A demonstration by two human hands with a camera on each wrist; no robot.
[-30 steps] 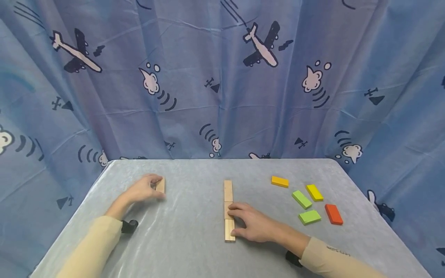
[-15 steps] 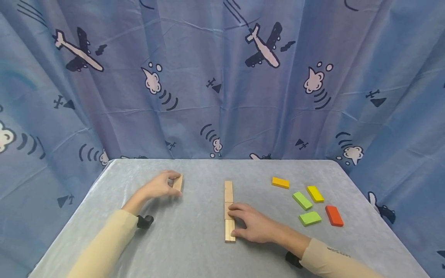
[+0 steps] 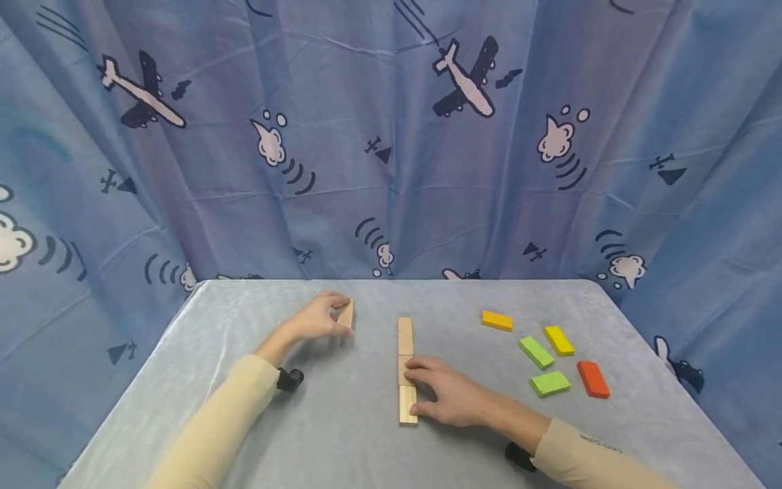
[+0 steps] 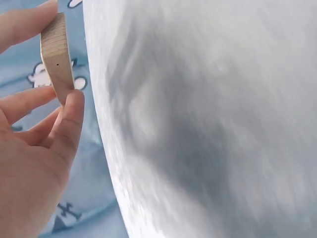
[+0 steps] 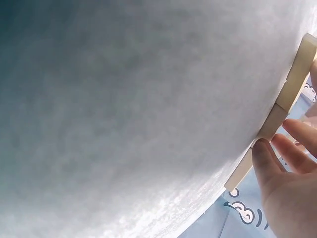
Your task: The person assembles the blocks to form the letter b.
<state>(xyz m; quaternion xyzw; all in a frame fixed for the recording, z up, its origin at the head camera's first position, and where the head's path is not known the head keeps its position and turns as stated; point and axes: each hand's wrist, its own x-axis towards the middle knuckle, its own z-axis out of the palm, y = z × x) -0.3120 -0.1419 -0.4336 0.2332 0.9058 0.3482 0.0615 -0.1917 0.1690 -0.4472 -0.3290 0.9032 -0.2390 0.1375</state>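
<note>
In the head view my left hand (image 3: 313, 318) pinches a plain wooden block (image 3: 346, 314) between thumb and fingers, left of the row and toward the table's far side. The left wrist view shows this block (image 4: 57, 54) held by its ends, above the table. Three more plain blocks lie end to end in a straight row: a far block (image 3: 405, 335), a middle block (image 3: 404, 371) and a near block (image 3: 407, 407). My right hand (image 3: 455, 394) rests against the row's right side, its fingers on the middle block and its thumb at the near one.
Right of the row lie an orange-yellow block (image 3: 497, 320), a yellow block (image 3: 559, 340), two light green blocks (image 3: 536, 352) and a red block (image 3: 593, 379). A pale cloth covers the table (image 3: 342, 435). Behind it hangs a blue curtain (image 3: 342, 81) printed with planes.
My left hand has carried its wooden block rightward and slightly farther back, closer to the row. The right hand and the row have stayed in place.
</note>
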